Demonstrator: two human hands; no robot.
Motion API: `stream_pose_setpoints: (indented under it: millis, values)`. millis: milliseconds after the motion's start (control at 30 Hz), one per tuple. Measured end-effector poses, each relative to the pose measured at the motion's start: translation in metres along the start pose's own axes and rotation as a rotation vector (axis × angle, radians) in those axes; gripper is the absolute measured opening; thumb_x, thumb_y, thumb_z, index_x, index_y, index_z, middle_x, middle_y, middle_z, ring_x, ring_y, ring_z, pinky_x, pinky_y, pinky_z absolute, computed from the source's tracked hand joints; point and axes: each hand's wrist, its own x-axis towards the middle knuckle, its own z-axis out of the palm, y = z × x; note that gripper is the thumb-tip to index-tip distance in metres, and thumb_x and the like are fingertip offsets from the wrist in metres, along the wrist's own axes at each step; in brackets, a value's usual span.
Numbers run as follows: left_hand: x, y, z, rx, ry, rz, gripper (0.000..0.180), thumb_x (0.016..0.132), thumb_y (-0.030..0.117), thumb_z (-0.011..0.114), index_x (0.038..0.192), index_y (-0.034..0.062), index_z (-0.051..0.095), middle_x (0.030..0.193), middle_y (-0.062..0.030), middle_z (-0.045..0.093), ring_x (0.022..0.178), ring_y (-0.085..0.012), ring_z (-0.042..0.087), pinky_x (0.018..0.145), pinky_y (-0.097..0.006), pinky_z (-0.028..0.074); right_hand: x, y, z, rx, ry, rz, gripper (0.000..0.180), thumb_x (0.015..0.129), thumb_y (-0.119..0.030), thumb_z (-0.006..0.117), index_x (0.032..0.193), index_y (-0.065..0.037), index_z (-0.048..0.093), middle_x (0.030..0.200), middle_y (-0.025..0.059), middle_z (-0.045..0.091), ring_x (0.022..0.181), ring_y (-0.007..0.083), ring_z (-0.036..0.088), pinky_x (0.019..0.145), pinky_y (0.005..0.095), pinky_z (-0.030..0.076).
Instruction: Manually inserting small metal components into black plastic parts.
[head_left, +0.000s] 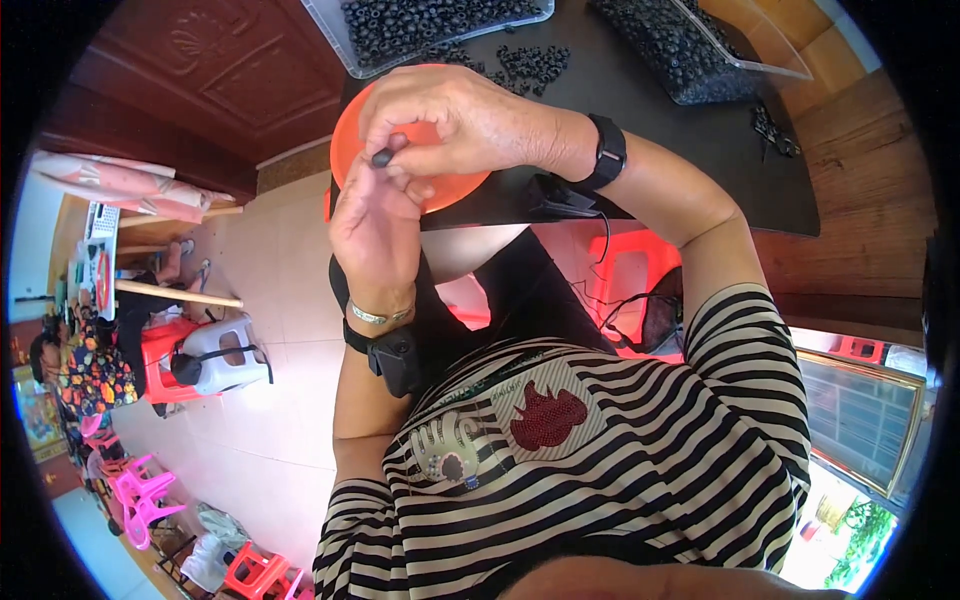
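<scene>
Upper left of centre, the right hand [450, 112]'s fingers are pinching a small black plastic-looking piece [382, 158] above the orange basin [462, 190]; whether the left hand [378, 235]'s curled fingers are gripping too is unclear. It's looking light, stiff, best held by its sides.

Just one view here: a head-worn fisheye, the left one of the pair, aimed down at the wearer's own front. Striped shirt [660, 450] fills the lower part, hands [380, 232] sit pretty close above centre, bench [622, 98] runs along the top. Super wide too, so floor [295, 390] and wood panelling [860, 180] make it in at the sides.
</scene>
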Motion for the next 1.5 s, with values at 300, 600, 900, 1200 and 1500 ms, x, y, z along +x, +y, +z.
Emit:
stream_pose_setpoints:
  millis: [300, 600, 900, 1200, 1500]
  values:
    - [-0.0004, -0.0021, -0.0102, 0.031, -0.092, 0.011, 0.030, 0.095, 0.021, 0.042, 0.117, 0.0021, 0.049, 0.113, -0.0077, 0.055, 0.099, -0.0197, 0.055, 0.078, -0.034, 0.046, -0.0010, -0.0043, 0.0019, -0.056, -0.010, 0.024, 0.016, 0.071, -0.013, 0.068, 0.086, -0.009, 0.063, 0.088, 0.0033, 0.063, 0.090, 0.0243, 0.060, 0.077, 0.0364, 0.048]
    - [-0.0029, -0.0028, -0.0096, 0.030, -0.056, 0.002, 0.030, 0.094, 0.021, 0.043, 0.115, 0.0011, 0.050, 0.113, -0.0074, 0.055, 0.098, -0.0195, 0.055, 0.079, -0.035, 0.047, -0.0032, -0.0004, 0.0032, -0.088, 0.008, 0.016, 0.017, 0.072, -0.015, 0.068, 0.088, -0.010, 0.063, 0.088, 0.0043, 0.063, 0.091, 0.0249, 0.059, 0.077, 0.0371, 0.048]
    - [-0.0024, -0.0017, -0.0080, 0.005, -0.040, 0.005, 0.028, 0.094, 0.023, 0.044, 0.111, 0.0017, 0.052, 0.109, -0.0088, 0.057, 0.096, -0.0197, 0.055, 0.078, -0.035, 0.047, -0.0020, -0.0040, 0.0027, -0.079, -0.033, 0.076, 0.018, 0.072, -0.018, 0.069, 0.087, -0.010, 0.063, 0.089, 0.0042, 0.063, 0.091, 0.0252, 0.059, 0.077, 0.0375, 0.048]
    - [-0.0037, -0.0014, -0.0108, 0.029, -0.052, 0.016, 0.027, 0.094, 0.019, 0.044, 0.110, -0.0001, 0.053, 0.111, -0.0119, 0.057, 0.093, -0.0212, 0.057, 0.076, -0.034, 0.048, -0.0017, -0.0022, 0.0041, -0.087, -0.026, 0.040, 0.019, 0.071, -0.019, 0.069, 0.087, -0.010, 0.063, 0.090, 0.0036, 0.064, 0.092, 0.0247, 0.059, 0.077, 0.0373, 0.048]
    - [-0.0049, -0.0007, -0.0126, 0.110, -0.029, 0.047, 0.025, 0.094, 0.016, 0.044, 0.110, -0.0010, 0.052, 0.110, -0.0125, 0.058, 0.092, -0.0195, 0.058, 0.076, -0.033, 0.048, -0.0011, -0.0038, 0.0029, -0.114, -0.057, 0.029, 0.016, 0.072, -0.017, 0.068, 0.086, -0.011, 0.063, 0.092, 0.0030, 0.064, 0.093, 0.0245, 0.060, 0.077, 0.0370, 0.048]
